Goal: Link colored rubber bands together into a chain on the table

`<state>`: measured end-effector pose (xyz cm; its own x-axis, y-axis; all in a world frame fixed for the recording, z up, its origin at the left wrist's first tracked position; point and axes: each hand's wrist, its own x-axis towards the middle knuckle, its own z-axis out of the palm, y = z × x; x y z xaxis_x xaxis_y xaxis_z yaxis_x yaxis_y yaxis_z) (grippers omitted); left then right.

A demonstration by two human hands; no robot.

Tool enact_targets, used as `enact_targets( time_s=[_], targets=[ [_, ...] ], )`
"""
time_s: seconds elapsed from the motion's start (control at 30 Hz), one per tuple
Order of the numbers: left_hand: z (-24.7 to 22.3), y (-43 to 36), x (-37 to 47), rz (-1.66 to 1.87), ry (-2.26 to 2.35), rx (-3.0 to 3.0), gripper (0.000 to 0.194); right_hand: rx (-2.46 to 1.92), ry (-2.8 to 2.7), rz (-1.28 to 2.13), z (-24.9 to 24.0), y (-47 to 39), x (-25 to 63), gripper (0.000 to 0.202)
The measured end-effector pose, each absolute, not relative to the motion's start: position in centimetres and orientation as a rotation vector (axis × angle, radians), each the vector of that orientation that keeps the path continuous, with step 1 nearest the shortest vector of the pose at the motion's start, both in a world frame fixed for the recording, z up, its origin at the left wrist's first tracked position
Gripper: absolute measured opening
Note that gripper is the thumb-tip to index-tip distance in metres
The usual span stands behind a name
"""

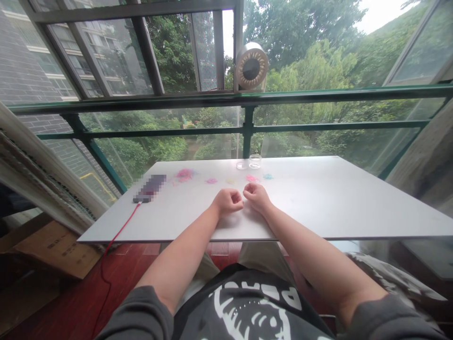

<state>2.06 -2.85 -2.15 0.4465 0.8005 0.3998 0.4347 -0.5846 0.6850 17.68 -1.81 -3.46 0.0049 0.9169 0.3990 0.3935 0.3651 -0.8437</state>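
- White table (pixel 318 203): set against the window rail, spanning the person's front; both forearms reach in over its near edge, presumably for support.
- Left hand (pixel 228 201) and right hand (pixel 257 196): loosely curled, thumb sides facing, a narrow gap between. Whether either pinches anything I cannot tell—the fingers hide it. Held so close, they would suit small, two-handed work.
- Dark device (pixel 151 189), blurred out: at the table's left, red cable (pixel 123 224) trailing off the near edge, probably kept aside from the hands.
- Clear round containers (pixel 255 162): grouped at the far edge, likely for reach without crowding.
- Large pink heap (pixel 185 175): left of the smaller ones.
- Small piles—purple (pixel 211 181), yellow (pixel 230 181), pink (pixel 251 178), teal (pixel 268 176): in a row beyond the hands, apparently separated by colour; pink lies nearest the right hand.
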Motion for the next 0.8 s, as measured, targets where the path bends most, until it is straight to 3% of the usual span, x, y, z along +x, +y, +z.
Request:
enact_targets(
  time_s=[0.5, 0.8],
  targets=[
    [-2.4, -2.7, 2.0, 0.971, 1.061, 2.203, 0.014, -1.255, -1.538, 0.600, -3.4, -2.0, 17.8, 0.006],
    [-2.8, -1.2, 1.4, 1.202, 1.585, 2.056, 0.017, -0.962, -1.682, 1.003, -2.9, -2.3, 18.3, 0.012]
  ],
)
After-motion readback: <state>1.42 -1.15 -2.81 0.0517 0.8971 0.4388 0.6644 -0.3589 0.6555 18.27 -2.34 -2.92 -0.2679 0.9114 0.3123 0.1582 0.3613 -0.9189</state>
